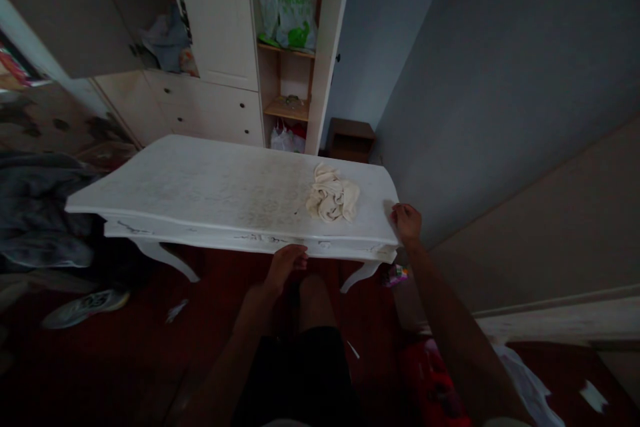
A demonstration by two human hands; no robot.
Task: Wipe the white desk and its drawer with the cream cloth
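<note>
A crumpled cream cloth (333, 197) lies on the right half of a white table (210, 173) with curved legs. Grey smudges cover the tabletop's middle, left of the cloth. At the table's right end is my right hand (407, 220), its fingers bent together by the edge; whether something is pinched in them is hidden. My left hand (289, 261) is in front of the carved front edge, closed with fingers curled. What it holds, if anything, does not show. Neither hand touches the cloth.
Behind the table stands a white cabinet (220, 20) with plastic bags (295, 10) on a shelf. A brown box (351, 137) sits by the grey wall at right. Dark clothing (45, 200) is piled at left above a shoe (87, 307). A red item (433, 380) lies lower right.
</note>
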